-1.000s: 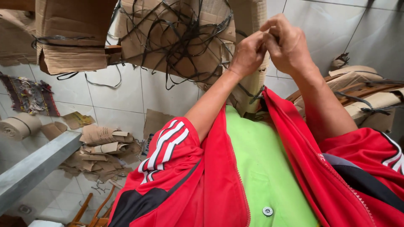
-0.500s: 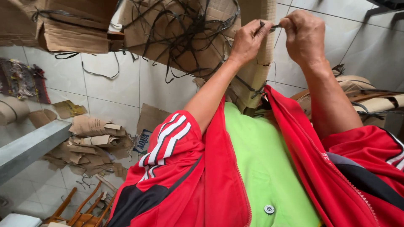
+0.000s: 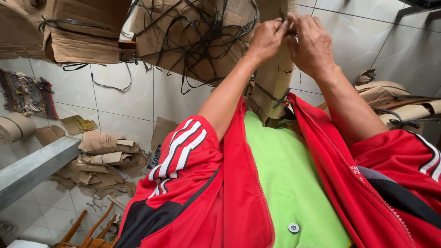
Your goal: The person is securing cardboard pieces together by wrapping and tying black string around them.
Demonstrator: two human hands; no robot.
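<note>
L hand [image 3: 267, 40], R hand [image 3: 311, 43] – pinching black strap [image 3: 282, 17].

The floor [image 3: 124, 98] consists of glossy white square tiles. Torn brown paper scraps [image 3: 103, 158] lie scattered across it. A grey metal beam [image 3: 32, 167] crosses the lower left.

A small workshop or storeroom for sorting and bundling used cardboard, not a home. White tiled floor [image 3: 124, 98] littered with torn brown cardboard scraps [image 3: 103, 158] at near left. Flattened cardboard bundles [image 3: 85, 27] tied with dark strapping at far left, tangled black straps [image 3: 197, 36] over another cardboard stack at far centre. More tied cardboard bundles [image 3: 390, 103] stacked at right. A roll of brown paper [image 3: 14, 128] and a worn rug [image 3: 25, 94] at far left, a grey metal beam [image 3: 32, 167] at near left.
</note>
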